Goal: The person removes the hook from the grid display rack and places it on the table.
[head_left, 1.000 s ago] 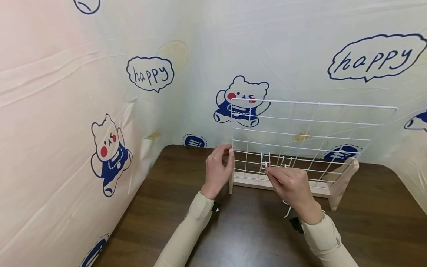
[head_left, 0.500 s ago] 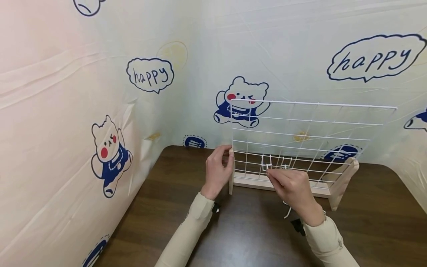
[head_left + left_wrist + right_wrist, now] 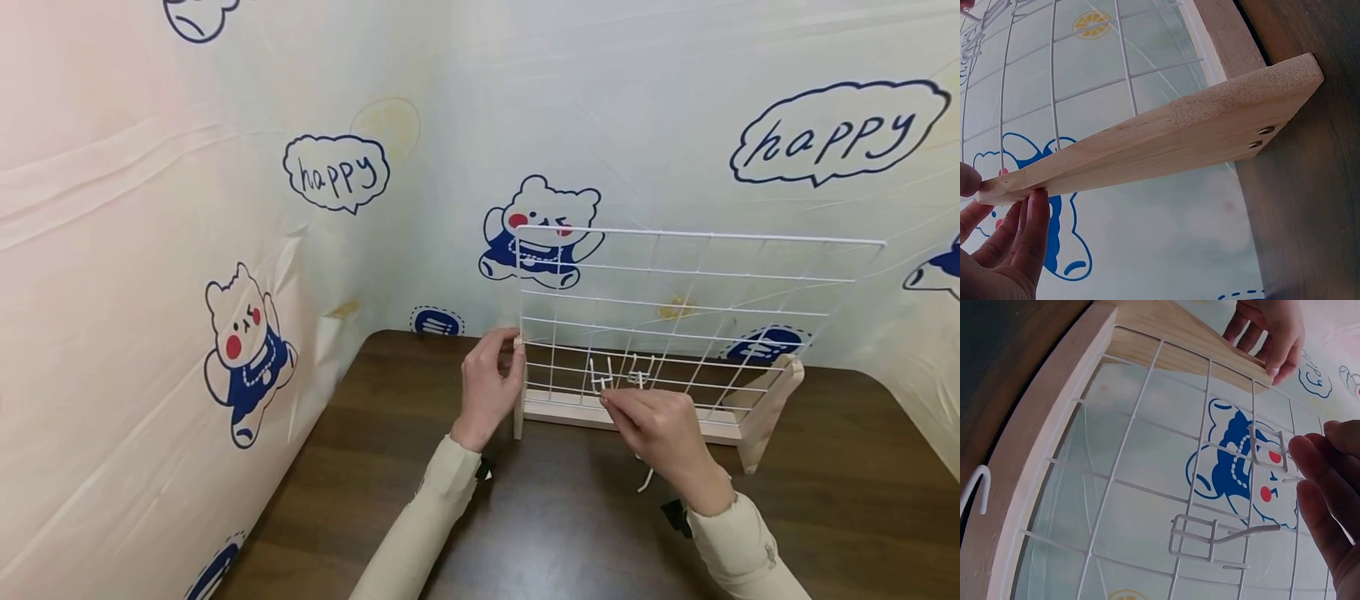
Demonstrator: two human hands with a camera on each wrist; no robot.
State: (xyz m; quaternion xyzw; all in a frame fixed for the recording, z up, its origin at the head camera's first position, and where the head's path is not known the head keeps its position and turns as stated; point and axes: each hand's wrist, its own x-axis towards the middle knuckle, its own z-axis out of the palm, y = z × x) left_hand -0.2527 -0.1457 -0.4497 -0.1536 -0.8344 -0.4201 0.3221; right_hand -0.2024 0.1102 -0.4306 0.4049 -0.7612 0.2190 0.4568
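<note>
A white wire grid rack (image 3: 705, 236) stands on the table in wooden supports. My left hand (image 3: 487, 383) pinches the top of its left wooden side panel (image 3: 1147, 150) between thumb and fingers. My right hand (image 3: 660, 429) pinches the prong of a white wire hook (image 3: 1284, 450), whose square frame is at the front of the grid. Beside it a second white wire hook (image 3: 1235, 536) hangs on the grid, its prong pointing outward. In the right wrist view the fingertips cover the tip of the held hook's prong.
Another white hook (image 3: 646, 477) lies on the brown table (image 3: 540, 517), partly hidden beneath my right hand. The rack's right wooden side panel (image 3: 772, 412) stands to the right of that hand. A printed cloth (image 3: 420, 208) hangs behind and to the left.
My right hand has come slightly down and to the right with the hook. My left hand stays on the side panel.
</note>
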